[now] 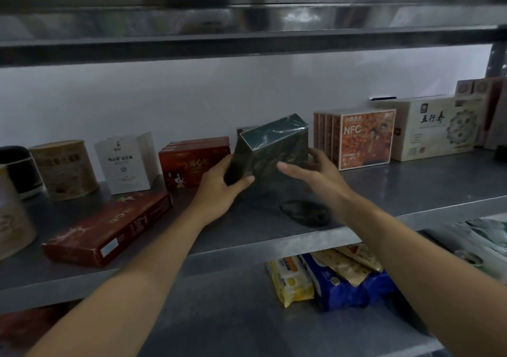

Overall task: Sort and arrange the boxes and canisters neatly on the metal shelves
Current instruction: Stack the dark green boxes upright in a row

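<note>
A dark green box [270,148] in clear wrap is tilted up off the middle metal shelf [411,192]. My left hand [219,189] grips its lower left corner, thumb across the front. My right hand [315,170] touches its right side with fingers spread and mostly straight. Left of it stands a stack of red boxes [192,161], then a white box [126,161] and a tan canister [64,168]. A long red box [109,225] lies flat near the shelf's front edge. To the right stand an orange NFC box [365,137] and a cream box [428,128].
A dark flat object [306,212] lies on the shelf under my right wrist. More canisters [12,211] crowd the far left. The shelf below holds yellow and blue packets [329,277]. Another metal shelf [247,43] runs close overhead. Tall boxes [488,109] stand at far right.
</note>
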Tool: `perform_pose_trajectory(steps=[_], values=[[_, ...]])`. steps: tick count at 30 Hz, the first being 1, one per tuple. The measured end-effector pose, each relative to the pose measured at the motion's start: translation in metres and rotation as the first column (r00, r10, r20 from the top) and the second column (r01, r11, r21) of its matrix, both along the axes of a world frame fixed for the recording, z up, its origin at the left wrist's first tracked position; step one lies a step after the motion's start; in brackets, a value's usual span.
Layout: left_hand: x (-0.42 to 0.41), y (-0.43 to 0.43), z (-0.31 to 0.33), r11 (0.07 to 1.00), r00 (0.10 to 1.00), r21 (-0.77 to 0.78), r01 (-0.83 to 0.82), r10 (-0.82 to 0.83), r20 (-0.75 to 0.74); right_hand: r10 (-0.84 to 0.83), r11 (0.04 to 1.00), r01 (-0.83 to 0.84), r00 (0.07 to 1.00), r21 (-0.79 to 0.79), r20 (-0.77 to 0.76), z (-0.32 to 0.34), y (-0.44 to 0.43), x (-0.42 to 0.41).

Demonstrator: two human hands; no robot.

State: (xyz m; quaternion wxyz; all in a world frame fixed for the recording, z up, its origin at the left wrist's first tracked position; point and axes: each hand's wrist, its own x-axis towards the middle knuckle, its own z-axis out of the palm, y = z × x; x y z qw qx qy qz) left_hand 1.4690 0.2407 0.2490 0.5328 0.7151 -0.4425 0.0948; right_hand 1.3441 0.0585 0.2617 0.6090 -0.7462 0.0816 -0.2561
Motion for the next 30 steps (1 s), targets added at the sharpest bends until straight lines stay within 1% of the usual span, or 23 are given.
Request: perform_pose_trajectory(steps=[4,7,9,11,14,18,20,22,25,27,28,30], values=[[0.000,0.000,0.002,0.994,0.994,-0.111,0.027,-0.038,-0.101,-0.002,1.000,0.002,0.998,0.003,-0.068,-0.011,0.005,0.017],[-0.006,-0.003,0.004,0.975,0.972,-0.222,0.023,-0.074,-0.225,0.014,0.996,-0.010,0.999,0.086,-0.046,-0.012,0.009,0.027],[-0.008,-0.004,0.004,0.953,0.933,-0.298,0.048,-0.149,-0.329,0.048,0.983,-0.048,0.999,0.178,0.000,-0.014,0.010,0.032],[-0.009,-0.006,0.005,0.918,0.873,-0.387,0.083,-0.255,-0.416,0.070,0.962,-0.080,0.996,0.261,0.047,-0.016,0.011,0.036],[-0.013,-0.010,0.009,0.859,0.784,-0.503,0.100,-0.379,-0.491,0.075,0.921,-0.097,0.995,0.377,0.072,-0.019,0.011,0.043],[-0.015,-0.017,0.010,0.847,0.729,-0.521,0.108,-0.424,-0.538,0.070,0.873,-0.127,0.988,0.472,0.136,-0.017,0.010,0.047],[-0.015,-0.018,0.009,0.861,0.721,-0.502,0.087,-0.402,-0.564,0.031,0.848,-0.113,0.986,0.518,0.165,-0.014,0.009,0.045],[-0.013,-0.017,0.010,0.875,0.751,-0.484,0.006,-0.324,-0.576,-0.015,0.847,-0.077,0.986,0.526,0.168,-0.013,0.005,0.042],[-0.006,-0.011,0.014,0.848,0.773,-0.510,-0.143,-0.226,-0.592,-0.088,0.882,0.001,0.983,0.471,0.162,-0.010,-0.006,0.034],[-0.002,-0.006,0.015,0.851,0.791,-0.494,-0.176,-0.177,-0.586,-0.125,0.908,0.044,0.978,0.417,0.168,-0.009,-0.013,0.028],[-0.001,-0.005,0.013,0.877,0.815,-0.446,-0.182,-0.119,-0.567,-0.135,0.918,0.057,0.975,0.392,0.174,-0.008,-0.017,0.026],[-0.001,-0.004,0.009,0.934,0.878,-0.292,-0.206,0.044,-0.477,-0.150,0.935,0.077,0.971,0.346,0.189,-0.007,-0.023,0.023]])
